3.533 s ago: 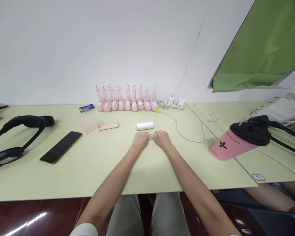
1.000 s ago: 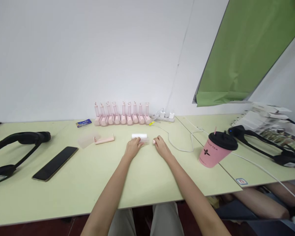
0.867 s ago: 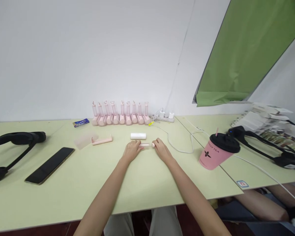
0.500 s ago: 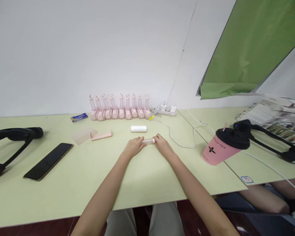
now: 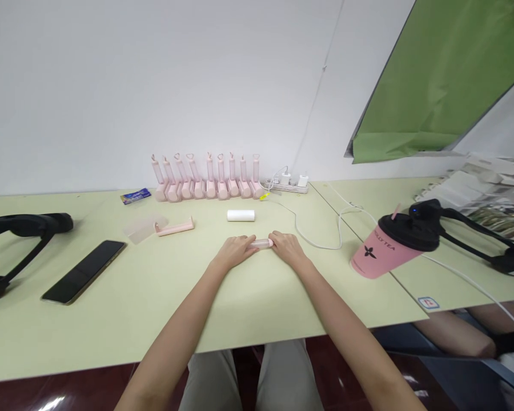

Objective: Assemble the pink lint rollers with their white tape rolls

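Low over the middle of the pale green table (image 5: 154,319), a small pink-capped clear tube (image 5: 261,244) lies crosswise between my hands. My left hand (image 5: 236,251) has its fingers closed round the tube's left end. The right end, with the pink cap, is pinched by my right hand (image 5: 286,246). Behind them lies a white roll (image 5: 240,215). To the left are a pink handle-like frame (image 5: 175,228) and a thin translucent sheet (image 5: 145,227). Several pink rollers (image 5: 211,185) with upright clear handles stand in a row along the wall.
A phone (image 5: 84,271) and a black headset (image 5: 29,225) lie at the left, a blue packet (image 5: 136,196) behind. On the right are a pink cup (image 5: 381,251), another black headset (image 5: 475,228), a cable and a power strip (image 5: 289,185). Another person's legs (image 5: 454,334) show lower right.
The view has shifted slightly, so the table items appear a little higher. Both hands still hold the tube, and they sit a little nearer the table's front edge.
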Demonstrator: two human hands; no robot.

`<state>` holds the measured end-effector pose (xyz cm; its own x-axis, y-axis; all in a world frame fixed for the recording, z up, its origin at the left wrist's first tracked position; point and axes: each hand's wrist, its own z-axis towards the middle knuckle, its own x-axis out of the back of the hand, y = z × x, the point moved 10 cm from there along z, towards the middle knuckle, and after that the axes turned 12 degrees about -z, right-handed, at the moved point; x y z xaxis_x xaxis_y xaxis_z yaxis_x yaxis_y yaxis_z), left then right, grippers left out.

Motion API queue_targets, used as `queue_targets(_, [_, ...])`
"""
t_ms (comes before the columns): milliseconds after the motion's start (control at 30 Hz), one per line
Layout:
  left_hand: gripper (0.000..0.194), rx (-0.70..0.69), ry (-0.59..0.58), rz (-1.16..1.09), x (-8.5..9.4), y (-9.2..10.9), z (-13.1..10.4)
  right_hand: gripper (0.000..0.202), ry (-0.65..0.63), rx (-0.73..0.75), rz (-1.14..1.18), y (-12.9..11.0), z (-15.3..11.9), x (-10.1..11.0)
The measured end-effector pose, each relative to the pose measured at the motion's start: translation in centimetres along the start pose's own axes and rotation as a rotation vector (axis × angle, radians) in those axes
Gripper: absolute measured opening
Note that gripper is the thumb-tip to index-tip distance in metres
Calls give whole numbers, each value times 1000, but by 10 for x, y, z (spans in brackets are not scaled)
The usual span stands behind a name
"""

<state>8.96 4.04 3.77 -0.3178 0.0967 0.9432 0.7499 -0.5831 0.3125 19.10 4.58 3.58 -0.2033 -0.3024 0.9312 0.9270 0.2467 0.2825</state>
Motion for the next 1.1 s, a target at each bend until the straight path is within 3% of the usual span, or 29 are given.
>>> queue_targets(367, [26, -30, -55, 104, -7, 11, -5, 16, -29, 78, 59, -17, -6, -3])
queue_targets(733, [25, 11, -157, 87, -26, 8, 0, 19, -126, 136, 20, -23, -2, -11])
queue_targets(1100, [24, 54, -158, 99, -32, 11, 2, 19, -176, 154, 4, -25, -3, -17])
